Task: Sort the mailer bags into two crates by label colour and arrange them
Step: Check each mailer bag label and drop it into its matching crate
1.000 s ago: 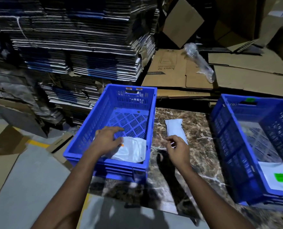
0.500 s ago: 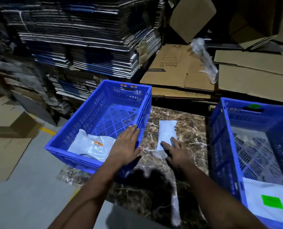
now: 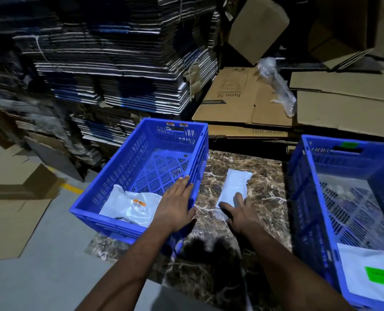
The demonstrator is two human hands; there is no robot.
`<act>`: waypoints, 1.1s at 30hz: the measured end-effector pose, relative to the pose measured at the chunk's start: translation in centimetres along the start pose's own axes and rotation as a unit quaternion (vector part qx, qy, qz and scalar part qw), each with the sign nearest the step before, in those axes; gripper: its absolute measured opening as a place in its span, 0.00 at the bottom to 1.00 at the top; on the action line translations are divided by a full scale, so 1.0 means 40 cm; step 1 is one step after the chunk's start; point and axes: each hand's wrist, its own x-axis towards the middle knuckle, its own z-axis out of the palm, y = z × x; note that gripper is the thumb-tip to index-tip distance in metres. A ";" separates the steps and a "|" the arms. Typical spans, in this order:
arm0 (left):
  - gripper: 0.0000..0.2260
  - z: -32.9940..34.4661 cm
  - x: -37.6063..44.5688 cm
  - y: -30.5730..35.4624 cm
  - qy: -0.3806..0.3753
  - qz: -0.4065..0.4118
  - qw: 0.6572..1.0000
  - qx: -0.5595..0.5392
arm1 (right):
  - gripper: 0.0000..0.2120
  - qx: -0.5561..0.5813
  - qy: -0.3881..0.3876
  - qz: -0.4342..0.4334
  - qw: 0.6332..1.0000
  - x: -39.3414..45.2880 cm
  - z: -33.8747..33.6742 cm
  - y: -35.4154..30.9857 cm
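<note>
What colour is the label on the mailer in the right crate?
Bright green label, on the white mailer; clearest in the head view.

Left blue crate (image 3: 128, 173) on marble top, holds one crumpled white mailer with orange label (image 3: 133, 206) at near end. Right blue crate (image 3: 303, 189) holds flat white mailer with green label (image 3: 370, 274). Third white mailer (image 3: 234, 186) lies lengthwise between crates, label not visible.

The left hand (image 3: 177, 207) lies flat, palm down, fingers straight and together, forearm bare. Just beside it, the right hand (image 3: 239, 212) reaches forward with 2 fingers spread, palm down.
</note>
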 end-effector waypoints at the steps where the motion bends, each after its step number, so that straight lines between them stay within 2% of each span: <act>1: 0.35 -0.002 0.001 0.001 -0.002 -0.002 1.000 -0.003 | 0.27 -0.009 -0.018 -0.009 1.000 0.012 0.001 -0.002; 4: 0.35 -0.004 0.007 0.001 -0.007 -0.005 1.000 -0.007 | 0.32 -0.050 -0.107 -0.004 0.993 0.052 0.000 -0.011; 7: 0.35 -0.006 0.008 0.002 -0.007 -0.002 1.000 -0.009 | 0.30 -0.036 -0.122 0.008 0.992 0.051 -0.006 -0.027; 9: 0.35 -0.006 0.008 0.003 -0.002 -0.003 1.000 -0.018 | 0.26 -0.004 -0.065 0.004 0.998 0.024 -0.006 -0.029; 11: 0.35 -0.006 0.007 0.004 0.013 0.000 0.999 -0.029 | 0.20 0.048 0.027 0.004 0.998 -0.016 -0.007 -0.036; 14: 0.34 -0.008 0.003 0.002 0.030 0.005 0.998 -0.050 | 0.11 0.162 0.149 0.057 0.974 -0.081 -0.025 -0.062; 17: 0.32 -0.004 -0.002 0.002 0.038 0.019 0.997 -0.069 | 0.14 0.326 0.239 0.139 0.904 -0.131 -0.035 -0.080; 20: 0.24 -0.005 -0.016 0.004 0.107 0.090 0.989 -0.054 | 0.20 0.502 0.277 0.199 0.795 -0.190 -0.031 -0.092; 21: 0.20 -0.008 -0.021 0.006 0.130 0.124 0.982 -0.051 | 0.22 0.566 0.265 0.219 0.749 -0.211 -0.037 -0.107; 23: 0.16 -0.025 -0.037 0.021 0.139 0.152 0.975 -0.081 | 0.20 0.693 0.242 0.240 0.635 -0.254 -0.066 -0.147; 25: 0.16 -0.039 -0.055 0.042 0.099 0.108 0.970 -0.193 | 0.15 0.786 0.223 0.238 0.525 -0.294 -0.102 -0.191; 26: 0.18 -0.045 -0.063 0.052 0.085 0.082 0.958 -0.263 | 0.14 0.810 0.221 0.233 0.492 -0.313 -0.120 -0.209; 27: 0.19 -0.047 -0.067 0.063 0.074 0.061 0.934 -0.343 | 0.12 0.824 0.220 0.225 0.472 -0.331 -0.136 -0.226; 29: 0.23 -0.059 -0.076 0.089 0.042 0.026 0.870 -0.490 | 0.10 0.833 0.213 0.201 0.470 -0.366 -0.163 -0.255; 31: 0.24 -0.074 -0.079 0.113 0.015 0.012 0.806 -0.592 | 0.10 0.828 0.207 0.180 0.489 -0.401 -0.177 -0.273; 33: 0.23 -0.083 -0.082 0.128 -0.001 0.021 0.762 -0.647 | 0.10 0.803 0.212 0.173 0.530 -0.427 -0.187 -0.271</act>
